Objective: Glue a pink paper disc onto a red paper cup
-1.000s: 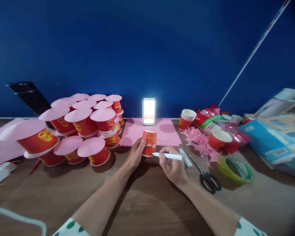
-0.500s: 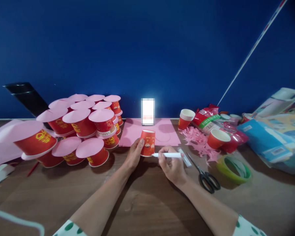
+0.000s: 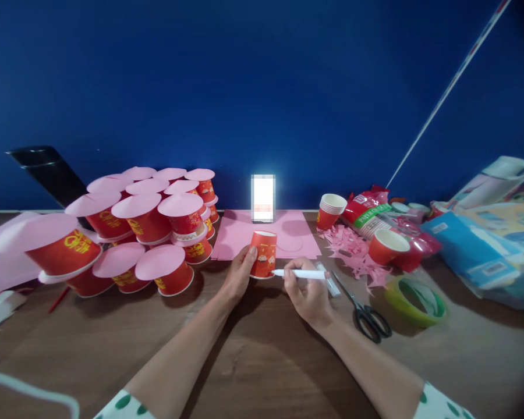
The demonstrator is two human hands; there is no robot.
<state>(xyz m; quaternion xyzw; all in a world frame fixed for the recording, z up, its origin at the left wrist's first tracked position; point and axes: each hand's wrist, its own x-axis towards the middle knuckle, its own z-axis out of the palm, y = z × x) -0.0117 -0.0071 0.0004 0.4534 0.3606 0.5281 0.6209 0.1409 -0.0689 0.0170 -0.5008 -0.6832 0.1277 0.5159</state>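
An upturned red paper cup (image 3: 263, 256) with printed figures is gripped from its left side by my left hand (image 3: 239, 274). My right hand (image 3: 309, 298) is closed round a white marker pen (image 3: 305, 274), its tip pointing left at the lower right of the cup; whether the tip touches is too fine to tell. Behind the cup lie pink paper sheets (image 3: 236, 233). Right of my right hand is a pair of scissors (image 3: 369, 321) with black handles, and a small clear-and-white strip (image 3: 332, 285) lies partly behind the marker.
Stacked red cups with pink paper discs (image 3: 135, 206) fill the left. To the right are pink paper scraps (image 3: 353, 250), a stack of cups (image 3: 330, 210), a red cup (image 3: 388, 247), a tape roll (image 3: 439, 317) and a blue package (image 3: 458, 244). A blurred bright screen (image 3: 262, 198) stands at the back.
The marker has shifted very slightly right and up along with my right hand, its tip a little away from the cup's bottom edge. My left hand and the cup stay nearly still.
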